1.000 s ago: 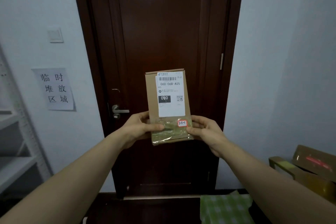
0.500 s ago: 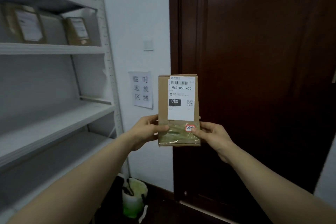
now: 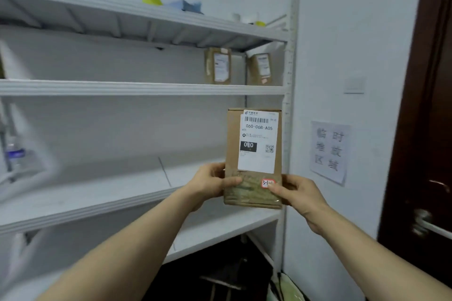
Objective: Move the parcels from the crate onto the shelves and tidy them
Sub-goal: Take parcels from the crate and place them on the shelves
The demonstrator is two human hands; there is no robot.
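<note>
Parcel [image 3: 253, 157] now faces right end of the shelves [image 3: 122, 205], not the door [image 3: 428, 105], upright, left hand [image 3: 210, 183] and right hand [image 3: 296, 193] pinching its bottom corners.

Shipping label [image 3: 258, 142] on held parcel [image 3: 231, 149]: barcode, "060-06B-A05", small "A05", black box w/ "0?0" (mid digit lost in glare), QR code. Red-edged sticker [image 3: 266, 183] below it reads "3-1-" — rest under thumb of right hand [image 3: 299, 194]. Wall sign [image 3: 329, 151]: 临时堆放区域, blurry. Labels on shelf parcels [image 3: 217, 66] — unreadable.
</note>
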